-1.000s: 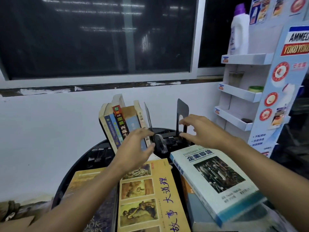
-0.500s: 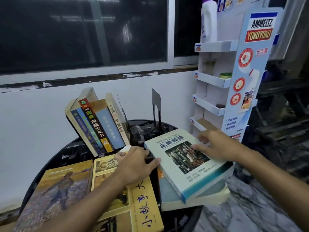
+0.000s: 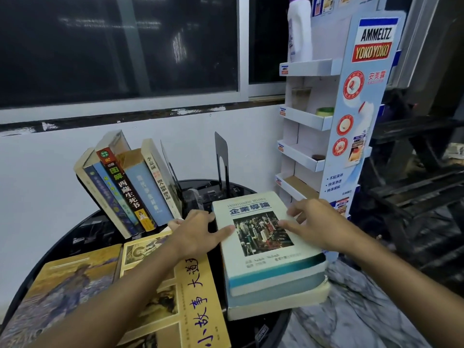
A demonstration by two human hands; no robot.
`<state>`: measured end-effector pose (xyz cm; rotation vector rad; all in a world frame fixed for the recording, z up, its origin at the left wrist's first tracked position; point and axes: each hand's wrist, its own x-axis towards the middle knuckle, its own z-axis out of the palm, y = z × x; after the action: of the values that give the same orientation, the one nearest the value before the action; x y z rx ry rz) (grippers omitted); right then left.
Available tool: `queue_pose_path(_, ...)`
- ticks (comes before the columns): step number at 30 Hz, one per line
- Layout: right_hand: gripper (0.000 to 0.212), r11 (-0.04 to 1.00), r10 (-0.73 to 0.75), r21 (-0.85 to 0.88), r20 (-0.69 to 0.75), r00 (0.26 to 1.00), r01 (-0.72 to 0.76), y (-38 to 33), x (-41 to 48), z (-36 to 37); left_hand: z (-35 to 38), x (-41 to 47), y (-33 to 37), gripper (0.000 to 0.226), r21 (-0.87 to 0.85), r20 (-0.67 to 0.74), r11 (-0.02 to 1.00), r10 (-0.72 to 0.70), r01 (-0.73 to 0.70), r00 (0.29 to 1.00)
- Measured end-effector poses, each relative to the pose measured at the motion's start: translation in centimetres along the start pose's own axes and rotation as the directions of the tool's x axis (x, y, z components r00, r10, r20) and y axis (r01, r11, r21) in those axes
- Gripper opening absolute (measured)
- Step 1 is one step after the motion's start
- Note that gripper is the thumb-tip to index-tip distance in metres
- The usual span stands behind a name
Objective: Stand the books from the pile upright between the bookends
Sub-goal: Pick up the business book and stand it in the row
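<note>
Nearest, under the left forearm, lies a yellow book (image 3: 195,297) lettered 小故事 大道理. The left hand (image 3: 198,237) grips the spine edge of the "Understanding Business" 企業導論 textbook (image 3: 263,249), thumb on its cover. The right hand (image 3: 316,227) rests spread fingers flat on it. The textbook tops the pile (image 3: 276,302). Beyond the left hand lean the shelved books (image 3: 125,187), one reading 西藏生死书. A black bookend (image 3: 221,156) stands beyond the textbook. Beyond the right hand stands an AMMELTZ YOKOYOKO display stand (image 3: 374,43).
</note>
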<state>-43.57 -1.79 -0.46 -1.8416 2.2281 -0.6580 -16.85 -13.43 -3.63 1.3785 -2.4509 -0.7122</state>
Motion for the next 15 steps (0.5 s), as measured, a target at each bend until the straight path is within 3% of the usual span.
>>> queue_pose_path(5, 0.029, 0.989, 0.009, 0.146, 0.007, 1.0, -0.01, 0.8, 0.6, -0.4, -1.8, 1.2, 0.7, 0.059, 0.012, 0.096, 0.999, 0.034, -0.036, 0.995)
queue_pose_path(9, 0.05, 0.981, 0.012, 0.196, -0.081, 0.997, 0.004, 1.9, 3.1, -0.4, -2.1, 2.0, 0.3, 0.069, 0.003, 0.104, 1.0, 0.011, -0.012, 0.994)
queue_pose_path(15, 0.066, 0.971, 0.026, 0.229, 0.206, 0.978, -0.074, 3.3, 6.5, 0.8, -1.8, 2.9, -0.6, 0.08, 0.015, 0.13, 1.0, -0.026, 0.024, 0.991)
